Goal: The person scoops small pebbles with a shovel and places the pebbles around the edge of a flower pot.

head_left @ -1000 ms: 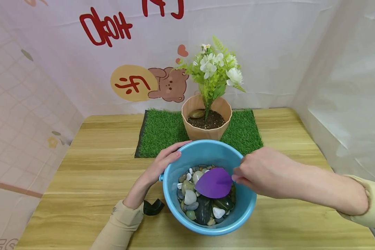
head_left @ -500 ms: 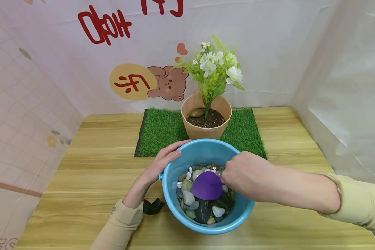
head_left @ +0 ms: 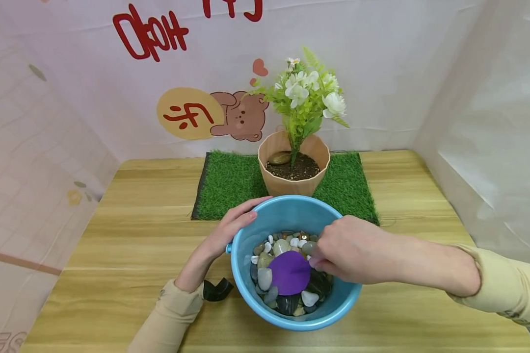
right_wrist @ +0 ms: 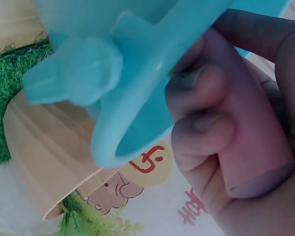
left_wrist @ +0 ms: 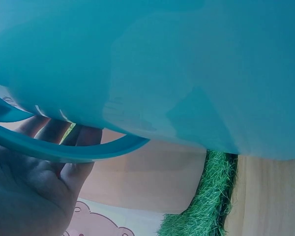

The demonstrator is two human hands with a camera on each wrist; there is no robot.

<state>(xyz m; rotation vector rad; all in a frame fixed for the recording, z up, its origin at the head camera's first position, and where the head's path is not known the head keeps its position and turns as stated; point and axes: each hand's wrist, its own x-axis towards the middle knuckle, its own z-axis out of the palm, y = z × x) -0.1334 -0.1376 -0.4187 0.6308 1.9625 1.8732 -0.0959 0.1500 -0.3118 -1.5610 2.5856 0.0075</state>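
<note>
A blue bucket (head_left: 355,296) stands near the front of the table with several smooth pebbles (head_left: 281,246) of mixed grey, white and black in it. My left hand (head_left: 227,229) holds it at the left of its rim, fingers along the outside and thumb at the edge. In the left wrist view its bail handle (left_wrist: 64,152) crosses in front of my fingers. My right hand (head_left: 349,250) reaches in over the right rim and grips a small trowel by its pinkish handle (right_wrist: 248,123). The trowel's purple blade (head_left: 289,273) lies low over the stones, hiding some of them.
Behind the bucket a peach flowerpot (head_left: 293,186) with soil, a brown stone and white artificial flowers (head_left: 298,93) stands on an artificial grass mat (head_left: 229,181). A black angled piece (head_left: 217,290) lies by my left sleeve. Printed cloth walls surround the wooden table (head_left: 145,235).
My right hand has moved left with the trowel, and the purple blade has shifted left and toward the front of the bucket over the stones. My left hand keeps its place on the rim.
</note>
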